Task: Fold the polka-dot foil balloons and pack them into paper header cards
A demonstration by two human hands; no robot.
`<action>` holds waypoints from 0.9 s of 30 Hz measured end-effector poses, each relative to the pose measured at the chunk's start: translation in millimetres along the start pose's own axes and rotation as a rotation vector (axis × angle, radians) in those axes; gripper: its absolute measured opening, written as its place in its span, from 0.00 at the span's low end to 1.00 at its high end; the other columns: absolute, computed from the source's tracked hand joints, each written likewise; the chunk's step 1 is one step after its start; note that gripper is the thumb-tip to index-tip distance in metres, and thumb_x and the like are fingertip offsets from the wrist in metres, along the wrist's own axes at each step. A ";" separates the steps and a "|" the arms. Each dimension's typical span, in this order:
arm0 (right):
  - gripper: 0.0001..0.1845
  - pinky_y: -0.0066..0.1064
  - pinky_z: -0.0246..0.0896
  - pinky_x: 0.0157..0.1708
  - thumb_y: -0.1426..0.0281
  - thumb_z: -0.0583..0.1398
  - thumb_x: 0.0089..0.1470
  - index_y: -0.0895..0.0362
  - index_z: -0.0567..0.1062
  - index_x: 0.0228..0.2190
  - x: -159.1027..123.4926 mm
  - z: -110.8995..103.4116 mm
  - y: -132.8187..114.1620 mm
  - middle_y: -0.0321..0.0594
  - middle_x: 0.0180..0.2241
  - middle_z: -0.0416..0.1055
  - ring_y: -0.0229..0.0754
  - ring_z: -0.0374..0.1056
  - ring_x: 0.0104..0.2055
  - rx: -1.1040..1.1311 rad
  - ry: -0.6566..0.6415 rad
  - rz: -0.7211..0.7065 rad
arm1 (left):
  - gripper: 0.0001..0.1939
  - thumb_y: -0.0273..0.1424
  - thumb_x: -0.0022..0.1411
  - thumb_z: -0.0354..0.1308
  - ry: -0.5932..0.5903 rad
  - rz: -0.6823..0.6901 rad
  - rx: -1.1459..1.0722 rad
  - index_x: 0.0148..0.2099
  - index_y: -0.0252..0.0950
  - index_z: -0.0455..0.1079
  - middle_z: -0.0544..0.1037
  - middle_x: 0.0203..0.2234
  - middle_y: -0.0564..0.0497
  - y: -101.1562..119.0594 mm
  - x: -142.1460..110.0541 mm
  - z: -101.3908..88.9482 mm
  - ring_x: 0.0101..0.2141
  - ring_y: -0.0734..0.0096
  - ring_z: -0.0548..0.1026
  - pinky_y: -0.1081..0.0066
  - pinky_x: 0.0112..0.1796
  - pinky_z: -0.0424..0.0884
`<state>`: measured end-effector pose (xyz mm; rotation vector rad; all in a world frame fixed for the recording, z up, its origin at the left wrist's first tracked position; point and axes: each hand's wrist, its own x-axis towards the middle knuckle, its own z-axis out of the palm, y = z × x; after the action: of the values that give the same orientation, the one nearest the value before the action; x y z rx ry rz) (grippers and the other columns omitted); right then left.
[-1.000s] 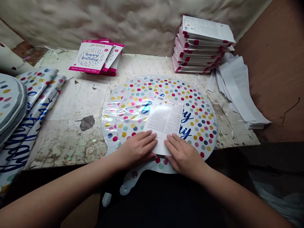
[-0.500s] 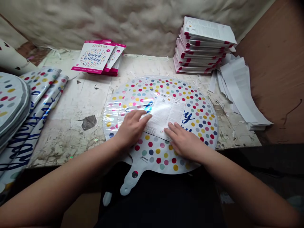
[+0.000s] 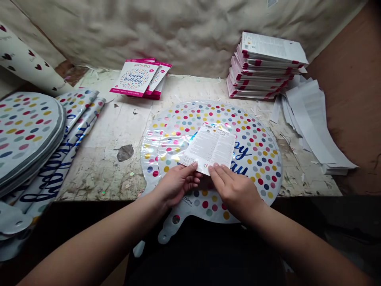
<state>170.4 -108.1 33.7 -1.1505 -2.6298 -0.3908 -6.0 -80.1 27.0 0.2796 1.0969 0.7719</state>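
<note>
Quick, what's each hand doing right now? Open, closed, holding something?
Left hand: closed, holding the printed card by its near edge, thumb on top.
Right hand: fingers rest on the card; whether it grips cannot be told.

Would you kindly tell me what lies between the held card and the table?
The head view shows flat dotted balloons between the card and the table.

Left hand (image 3: 180, 183): bare, palm turned inward, thumb extended on top, fingers (image 3: 193, 184) curled beneath in a pinch. Right hand (image 3: 235, 188): bare, back uppermost, fingers together and outstretched, tips near the left thumb; own thumb hidden. Left forearm (image 3: 98, 242), right forearm (image 3: 300, 242): bare, slanting inward from the lower corners, wrists roughly straight.
</note>
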 end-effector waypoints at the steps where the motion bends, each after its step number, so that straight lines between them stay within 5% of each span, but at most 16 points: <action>1: 0.18 0.39 0.72 0.37 0.80 0.50 0.57 0.68 0.73 0.46 -1.0 1.2 -1.0 0.56 0.46 0.71 0.54 0.72 0.44 -0.005 0.007 0.005 | 0.10 0.30 0.60 0.57 -0.004 -0.042 -0.070 0.28 0.30 0.70 0.74 0.21 0.50 -0.8 -0.9 0.7 0.22 0.78 0.71 0.79 0.24 0.68; 6: 0.17 0.37 0.69 0.38 0.79 0.50 0.57 0.68 0.72 0.46 -2.6 -1.4 2.9 0.55 0.45 0.72 0.52 0.72 0.44 0.065 0.025 0.037 | 0.11 0.35 0.62 0.54 -0.122 -0.131 -0.273 0.32 0.32 0.71 0.75 0.25 0.50 -7.9 -6.7 5.8 0.28 0.74 0.73 0.75 0.28 0.70; 11: 0.15 0.31 0.65 0.35 0.61 0.55 0.57 0.59 0.73 0.39 12.0 -8.2 10.9 0.43 0.35 0.76 0.42 0.71 0.35 0.387 -0.061 0.225 | 0.09 0.34 0.58 0.59 -0.129 0.228 0.036 0.37 0.33 0.72 0.77 0.29 0.50 -10.1 -8.0 7.5 0.32 0.71 0.74 0.71 0.36 0.70; 15: 0.11 0.32 0.60 0.33 0.71 0.50 0.57 0.58 0.70 0.28 27.0 -3.3 11.3 0.44 0.28 0.70 0.43 0.66 0.32 0.386 -0.025 0.267 | 0.13 0.36 0.57 0.60 -0.165 0.313 0.178 0.42 0.33 0.72 0.78 0.32 0.49 -8.8 -9.3 6.2 0.34 0.69 0.75 0.70 0.37 0.69; 19: 0.07 0.30 0.59 0.32 0.73 0.51 0.56 0.58 0.69 0.30 30.0 -1.6 13.6 0.41 0.28 0.69 0.40 0.65 0.31 0.551 -0.044 0.258 | 0.12 0.36 0.57 0.59 -0.203 0.328 0.245 0.40 0.32 0.73 0.78 0.33 0.47 -6.7 -10.3 4.5 0.34 0.67 0.75 0.70 0.36 0.68; 24: 0.11 0.33 0.58 0.30 0.75 0.49 0.56 0.59 0.69 0.27 27.0 -1.0 13.6 0.44 0.26 0.67 0.43 0.63 0.31 0.355 -0.035 0.156 | 0.14 0.36 0.56 0.61 -0.204 0.311 0.241 0.42 0.33 0.73 0.79 0.34 0.46 -7.1 -8.5 6.8 0.35 0.66 0.76 0.70 0.37 0.68; 27: 0.09 0.32 0.59 0.31 0.76 0.49 0.55 0.58 0.68 0.28 26.5 -1.5 18.0 0.42 0.27 0.67 0.42 0.63 0.31 0.482 -0.009 0.216 | 0.12 0.37 0.56 0.61 -0.170 0.274 0.213 0.37 0.33 0.73 0.79 0.30 0.47 -7.2 -6.8 6.9 0.32 0.69 0.76 0.72 0.34 0.68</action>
<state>166.4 -79.0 46.4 -1.2386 -2.3760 0.2768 1.5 -88.7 30.7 0.6747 0.9914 0.8565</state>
